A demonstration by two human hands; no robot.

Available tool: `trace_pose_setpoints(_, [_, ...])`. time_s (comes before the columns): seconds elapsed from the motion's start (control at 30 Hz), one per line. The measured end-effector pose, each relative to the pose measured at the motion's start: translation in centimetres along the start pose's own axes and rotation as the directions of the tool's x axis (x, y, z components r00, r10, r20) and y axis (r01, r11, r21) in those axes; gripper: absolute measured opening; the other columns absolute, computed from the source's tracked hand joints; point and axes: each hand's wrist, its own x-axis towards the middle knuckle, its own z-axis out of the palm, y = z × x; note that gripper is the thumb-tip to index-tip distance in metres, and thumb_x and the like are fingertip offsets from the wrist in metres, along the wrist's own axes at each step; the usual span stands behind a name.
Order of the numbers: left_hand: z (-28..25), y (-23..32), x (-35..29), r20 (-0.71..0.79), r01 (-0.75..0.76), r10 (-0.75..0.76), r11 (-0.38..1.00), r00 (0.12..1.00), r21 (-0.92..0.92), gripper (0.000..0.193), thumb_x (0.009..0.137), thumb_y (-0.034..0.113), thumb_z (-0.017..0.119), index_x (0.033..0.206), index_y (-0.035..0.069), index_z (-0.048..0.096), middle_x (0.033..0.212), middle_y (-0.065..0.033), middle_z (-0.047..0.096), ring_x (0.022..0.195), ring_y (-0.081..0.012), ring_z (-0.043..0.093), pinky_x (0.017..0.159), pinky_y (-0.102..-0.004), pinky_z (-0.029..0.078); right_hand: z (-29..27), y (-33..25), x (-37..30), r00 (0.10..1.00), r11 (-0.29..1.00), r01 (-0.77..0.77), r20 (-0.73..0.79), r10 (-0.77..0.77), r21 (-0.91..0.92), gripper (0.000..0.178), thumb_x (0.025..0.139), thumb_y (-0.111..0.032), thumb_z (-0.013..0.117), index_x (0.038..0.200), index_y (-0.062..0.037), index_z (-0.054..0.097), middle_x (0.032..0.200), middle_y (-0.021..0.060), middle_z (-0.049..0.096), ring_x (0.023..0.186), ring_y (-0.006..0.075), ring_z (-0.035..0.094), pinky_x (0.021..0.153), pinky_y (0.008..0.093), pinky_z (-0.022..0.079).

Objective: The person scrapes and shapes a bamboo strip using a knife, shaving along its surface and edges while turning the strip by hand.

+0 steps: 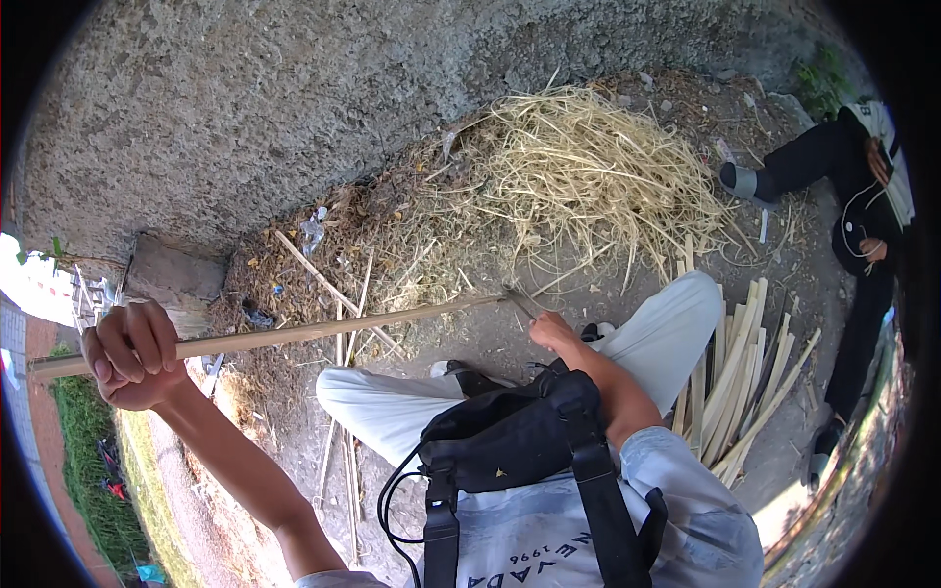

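My left hand (137, 355) is raised out to the left, its fingers closed round one end of a long, pale split-wood or bamboo strip (323, 329). The strip runs slightly upward to the right, over my crossed legs, to in front of my right knee. There my right hand (554, 331) is closed on a small dark-bladed knife (520, 302); its handle is hidden in the fingers. The blade meets the strip's far end, though whether it is cutting in is too small to tell.
A heap of thin shavings (598, 167) lies ahead by the rough wall (294, 88). More strips (735, 382) are stacked beside my right leg, and loose sticks (319, 274) lie left. At far right another person (853, 206) sits with a white cord in hand.
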Motion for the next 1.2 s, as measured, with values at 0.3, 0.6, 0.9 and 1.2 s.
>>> trace_pose_setpoints(0.3, [-1.2,0.8,-0.9,-0.057,0.013,-0.009,0.998,0.998,0.069,0.027,0.075,-0.003,0.052,0.095,0.006,0.068,0.058,-0.0023,0.053,0.045,-0.0131,0.043,0.045,-0.0274,0.044,-0.3,0.1,0.7,0.998,0.995,-0.024,-0.057,0.019,-0.097,0.037,0.094,-0.029,0.047,0.112,-0.0025,0.066,0.117,0.0202,0.065,0.113,0.0363,0.061,0.092,0.045,0.049])
trace_pose_setpoints(0.6, [-1.9,1.7,-3.0,-0.198,-0.033,0.059,0.991,0.978,0.132,0.03,0.076,0.001,0.049,0.103,0.0,0.063,0.064,-0.0044,0.046,0.053,-0.0148,0.037,0.052,-0.0296,0.037,-0.4,-0.5,0.4,0.992,0.991,-0.012,-0.125,-0.005,-0.131,0.037,0.083,-0.017,0.057,0.116,-0.0022,0.065,0.123,0.0208,0.062,0.117,0.0364,0.058,0.094,0.0429,0.049])
trace_pose_setpoints(0.9, [-1.4,10.1,-6.4,-0.331,-0.28,0.423,0.872,0.844,0.402,0.03,0.079,0.001,0.051,0.108,-0.005,0.05,0.073,-0.0074,0.046,0.058,-0.016,0.038,0.055,-0.0301,0.037,-0.8,-0.9,-1.0,0.958,0.991,0.045,-0.276,-0.079,-0.128,0.038,0.093,-0.031,0.05,0.109,-0.0003,0.067,0.113,0.0242,0.065,0.108,0.0413,0.061,0.092,0.0475,0.05])
trace_pose_setpoints(1.2, [4.4,14.3,-10.8,-0.318,-0.375,0.629,0.719,0.709,0.585,0.028,0.076,-0.001,0.054,0.104,-0.005,0.051,0.076,-0.0076,0.046,0.064,-0.0173,0.04,0.064,-0.0313,0.037,-2.4,-0.7,3.0,0.905,0.891,0.169,-0.424,0.028,0.422,0.046,0.097,-0.036,0.049,0.084,0.0044,0.067,0.069,0.0206,0.065,0.061,0.031,0.067,0.057,0.0447,0.052])
